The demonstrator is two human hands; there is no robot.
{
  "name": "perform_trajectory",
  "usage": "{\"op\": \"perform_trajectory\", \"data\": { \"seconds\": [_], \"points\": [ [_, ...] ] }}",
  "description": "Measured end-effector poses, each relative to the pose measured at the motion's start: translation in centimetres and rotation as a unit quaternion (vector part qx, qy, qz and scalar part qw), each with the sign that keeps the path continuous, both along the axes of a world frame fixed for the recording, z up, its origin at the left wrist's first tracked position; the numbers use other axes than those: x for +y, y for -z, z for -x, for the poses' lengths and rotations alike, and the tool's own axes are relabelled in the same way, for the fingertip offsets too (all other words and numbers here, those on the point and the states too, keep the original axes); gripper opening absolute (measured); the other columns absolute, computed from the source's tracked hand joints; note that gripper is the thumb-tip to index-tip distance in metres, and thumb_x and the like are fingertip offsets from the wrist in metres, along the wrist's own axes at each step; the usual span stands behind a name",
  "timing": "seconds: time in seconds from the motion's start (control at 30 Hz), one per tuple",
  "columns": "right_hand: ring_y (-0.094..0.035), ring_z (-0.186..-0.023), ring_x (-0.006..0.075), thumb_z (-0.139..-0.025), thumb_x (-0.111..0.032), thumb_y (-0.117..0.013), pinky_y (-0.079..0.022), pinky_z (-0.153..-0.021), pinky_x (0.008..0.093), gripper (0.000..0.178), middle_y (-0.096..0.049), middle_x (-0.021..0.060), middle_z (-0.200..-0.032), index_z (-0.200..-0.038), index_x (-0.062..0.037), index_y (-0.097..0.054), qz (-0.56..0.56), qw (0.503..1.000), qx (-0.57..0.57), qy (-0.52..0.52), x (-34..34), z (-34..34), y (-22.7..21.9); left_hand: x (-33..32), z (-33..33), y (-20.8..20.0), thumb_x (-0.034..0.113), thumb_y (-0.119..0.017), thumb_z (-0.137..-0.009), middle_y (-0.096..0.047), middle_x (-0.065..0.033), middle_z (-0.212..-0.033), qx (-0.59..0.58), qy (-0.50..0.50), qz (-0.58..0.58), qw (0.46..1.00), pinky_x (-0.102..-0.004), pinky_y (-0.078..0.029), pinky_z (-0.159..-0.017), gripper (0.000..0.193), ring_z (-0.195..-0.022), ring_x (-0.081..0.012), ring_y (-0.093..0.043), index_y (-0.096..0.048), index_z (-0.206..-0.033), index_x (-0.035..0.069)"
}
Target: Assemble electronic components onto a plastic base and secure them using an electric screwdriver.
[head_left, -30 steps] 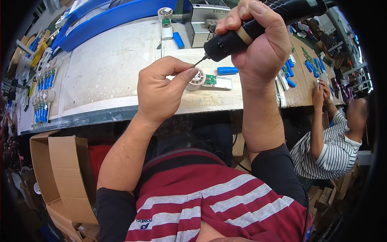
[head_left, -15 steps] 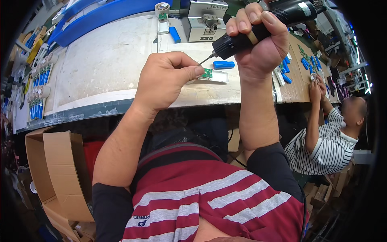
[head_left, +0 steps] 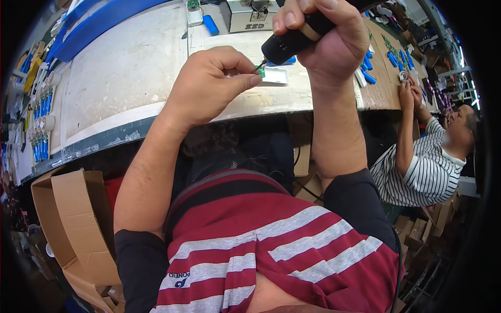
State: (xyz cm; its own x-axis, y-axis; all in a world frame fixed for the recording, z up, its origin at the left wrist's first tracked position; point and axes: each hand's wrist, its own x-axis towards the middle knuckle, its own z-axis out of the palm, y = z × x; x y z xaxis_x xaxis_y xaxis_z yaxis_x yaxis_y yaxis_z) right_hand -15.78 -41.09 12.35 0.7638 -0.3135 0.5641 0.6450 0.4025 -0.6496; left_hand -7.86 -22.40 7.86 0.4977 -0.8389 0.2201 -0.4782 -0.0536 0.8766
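My right hand point(head_left: 334, 44) is wrapped round a black electric screwdriver point(head_left: 284, 46), held at a slant with its bit pointing down and left. The bit's tip meets the green circuit board point(head_left: 261, 72) right by my left fingertips. My left hand point(head_left: 209, 86) pinches the left end of a white plastic casing point(head_left: 276, 76), in which the board sits; the fingers hide that end. Whether a screw is under the tip is too small to see. Just behind the casing lies a blue cylindrical battery point(head_left: 282, 61), partly hidden by the screwdriver.
A grey metal machine point(head_left: 251, 16) stands at the back, beside another blue battery point(head_left: 211, 25) and a white casing point(head_left: 194, 15). A long blue bin point(head_left: 99, 28) lies back left. Several battery assemblies point(head_left: 42, 104) line the left. At right, a person point(head_left: 422, 161) handles parts.
The view has shifted, so the bench sits higher in the picture. My right hand has brought the screwdriver lower and closer to the board. My left hand keeps its pinch.
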Motion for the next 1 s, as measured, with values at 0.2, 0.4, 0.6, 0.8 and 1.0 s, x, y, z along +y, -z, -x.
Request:
{"op": "perform_trajectory", "data": {
  "seconds": [0.2, 0.4, 0.6, 0.8, 1.0],
  "points": [
    [-0.066, -0.062, 0.022, -0.092, 0.009, -0.06, -0.059, -0.059, 0.0299, 0.058, -0.067, 0.0115, -0.089, -0.148, -0.0025, -0.05, 0.127, 0.976, 0.08, 0.156, -0.2, -0.3, 2.0, -0.7, -1.8, 4.9, 0.004, -0.086, -0.084, -0.075, -0.012, -0.121, -0.249, -0.116, 0.08, 0.958, -0.035, -0.055, -0.1, 0.057, -0.11, -0.0257, -0.072, -0.068, -0.138, 0.009],
    [-0.065, -0.062, 0.0195, -0.088, 0.014, -0.065, -0.057, -0.059, 0.0268, 0.061, -0.068, 0.0114, -0.09, -0.146, -0.0012, -0.051, 0.125, 0.975, 0.03, 0.182, -0.6, -1.9, 5.1, -1.4, -2.1, 7.4, 0.011, -0.089, -0.082, -0.064, -0.0142, -0.14, -0.076, -0.076, -0.044, 0.993, -0.0416, -0.05, -0.113, 0.076, -0.127, -0.0322, -0.064, -0.056, -0.15, 0.01],
    [-0.065, -0.061, 0.0182, -0.089, 0.013, -0.066, -0.057, -0.058, 0.0264, 0.06, -0.068, 0.0106, -0.088, -0.145, -0.0007, -0.051, 0.103, 0.977, 0.012, 0.188, -0.1, -2.5, 6.1, -1.5, -1.9, 7.6, 0.01, -0.088, -0.083, -0.066, -0.0151, -0.139, 0.002, -0.087, -0.088, 0.992, -0.0414, -0.051, -0.112, 0.074, -0.127, -0.0325, -0.064, -0.057, -0.15, 0.01],
    [-0.064, -0.061, 0.018, -0.089, 0.013, -0.066, -0.057, -0.058, 0.0262, 0.059, -0.068, 0.0103, -0.087, -0.145, -0.0003, -0.051, 0.096, 0.978, 0.001, 0.188, -0.5, -2.7, 6.5, -1.5, -2.0, 7.8, 0.009, -0.087, -0.083, -0.066, -0.0156, -0.139, -0.008, -0.079, -0.065, 0.995, -0.0413, -0.051, -0.112, 0.072, -0.126, -0.0326, -0.065, -0.058, -0.149, 0.009],
    [-0.064, -0.061, 0.0181, -0.089, 0.012, -0.066, -0.056, -0.059, 0.0261, 0.059, -0.068, 0.01, -0.087, -0.144, -0.0002, -0.051, 0.091, 0.978, 0.011, 0.189, -0.5, -2.8, 6.9, -1.6, -1.9, 7.8, 0.009, -0.087, -0.083, -0.066, -0.0157, -0.139, 0.001, -0.081, -0.061, 0.995, -0.0409, -0.051, -0.112, 0.071, -0.127, -0.0323, -0.065, -0.059, -0.148, 0.009]
  ]
}}
